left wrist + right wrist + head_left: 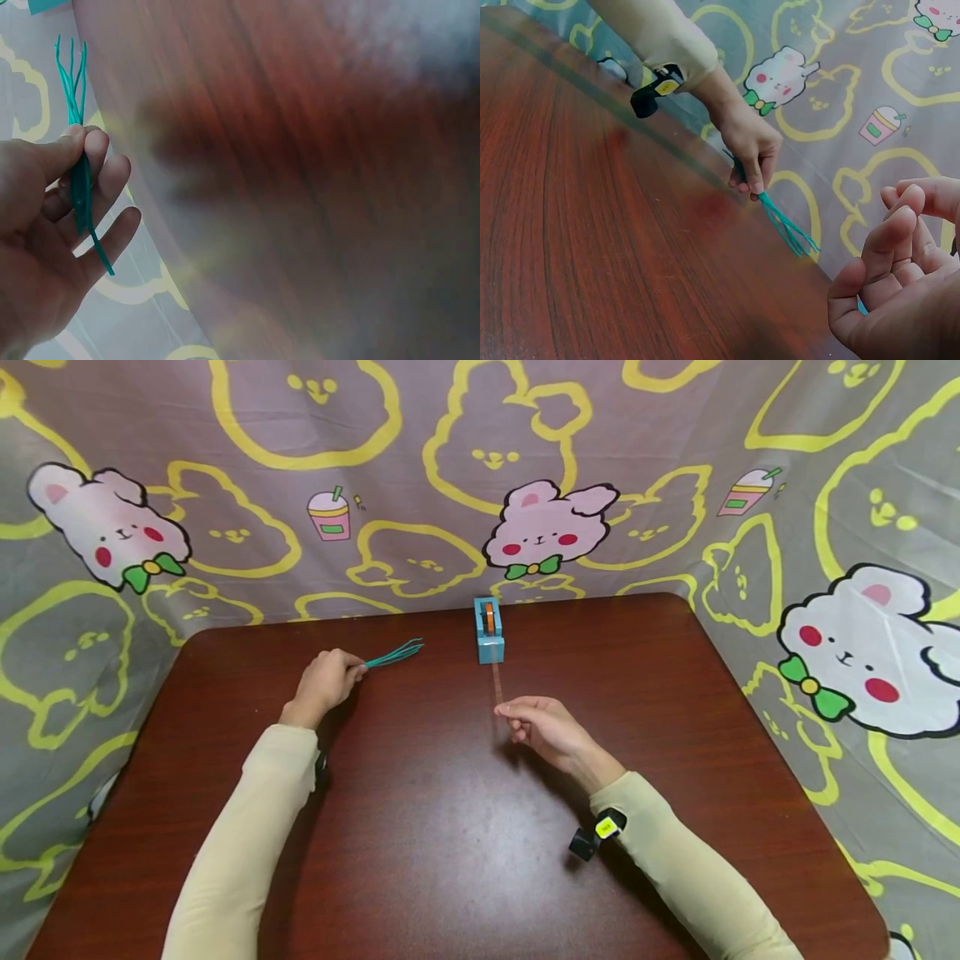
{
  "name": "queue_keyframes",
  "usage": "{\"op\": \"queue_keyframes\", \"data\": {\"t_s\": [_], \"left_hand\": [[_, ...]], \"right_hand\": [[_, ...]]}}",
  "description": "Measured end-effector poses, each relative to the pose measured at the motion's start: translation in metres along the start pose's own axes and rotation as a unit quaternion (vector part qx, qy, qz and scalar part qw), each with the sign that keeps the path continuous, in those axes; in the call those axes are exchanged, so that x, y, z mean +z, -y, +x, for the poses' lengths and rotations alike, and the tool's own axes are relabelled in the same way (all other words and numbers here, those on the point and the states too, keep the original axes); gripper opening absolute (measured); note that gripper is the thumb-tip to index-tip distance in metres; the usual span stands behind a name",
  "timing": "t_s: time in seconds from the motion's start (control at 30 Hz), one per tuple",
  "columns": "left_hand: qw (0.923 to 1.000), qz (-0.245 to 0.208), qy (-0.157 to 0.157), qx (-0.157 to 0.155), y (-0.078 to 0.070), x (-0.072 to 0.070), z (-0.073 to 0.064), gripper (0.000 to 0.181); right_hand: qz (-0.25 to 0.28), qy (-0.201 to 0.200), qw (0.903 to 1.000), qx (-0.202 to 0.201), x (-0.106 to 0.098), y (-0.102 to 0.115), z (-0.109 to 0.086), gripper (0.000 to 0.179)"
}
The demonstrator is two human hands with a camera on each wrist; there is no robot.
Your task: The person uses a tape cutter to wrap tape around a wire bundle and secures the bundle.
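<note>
My left hand (pixel 324 683) pinches a bundle of thin green strands (pixel 393 655) between thumb and index finger, above the far left of the table. In the left wrist view, the strands (pixel 73 90) fan out past the fingertips, and their other ends hang across the palm. A blue tape dispenser (pixel 491 650) with an orange-centred roll (pixel 489 618) stands near the table's back edge. From it a clear strip of tape (pixel 497 683) stretches toward me. My right hand (pixel 547 731) pinches the strip's near end between thumb and index finger.
The dark red-brown wooden table (pixel 450 843) has rounded corners. A grey curtain (pixel 420 485) with cartoon bunnies surrounds its back and sides. A small black device (pixel 596 835) is strapped at the right sleeve (pixel 675 852); another sits at the left cuff (pixel 321 764).
</note>
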State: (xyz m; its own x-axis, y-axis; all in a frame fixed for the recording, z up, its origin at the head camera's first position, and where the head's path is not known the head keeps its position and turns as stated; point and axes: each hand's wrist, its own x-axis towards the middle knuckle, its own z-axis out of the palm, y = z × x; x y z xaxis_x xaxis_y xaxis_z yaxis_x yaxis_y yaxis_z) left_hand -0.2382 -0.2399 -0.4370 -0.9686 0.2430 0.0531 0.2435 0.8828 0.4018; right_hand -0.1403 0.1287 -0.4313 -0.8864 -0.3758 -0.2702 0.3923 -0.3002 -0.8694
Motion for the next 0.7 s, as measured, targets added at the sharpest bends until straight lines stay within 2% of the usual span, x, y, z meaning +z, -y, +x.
{"op": "queue_keyframes", "data": {"t_s": [0.3, 0.7], "left_hand": [[0.9999, 0.004, -0.011, 0.007, -0.018, 0.009, -0.008, 0.021], [0.9989, -0.008, -0.008, 0.046, -0.044, 0.022, -0.012, 0.019]], "right_hand": [[0.000, 0.001, 1.0000, -0.004, -0.002, 0.001, 0.000, 0.023], [0.004, -0.001, 0.9999, -0.013, -0.001, 0.005, -0.003, 0.026]]}}
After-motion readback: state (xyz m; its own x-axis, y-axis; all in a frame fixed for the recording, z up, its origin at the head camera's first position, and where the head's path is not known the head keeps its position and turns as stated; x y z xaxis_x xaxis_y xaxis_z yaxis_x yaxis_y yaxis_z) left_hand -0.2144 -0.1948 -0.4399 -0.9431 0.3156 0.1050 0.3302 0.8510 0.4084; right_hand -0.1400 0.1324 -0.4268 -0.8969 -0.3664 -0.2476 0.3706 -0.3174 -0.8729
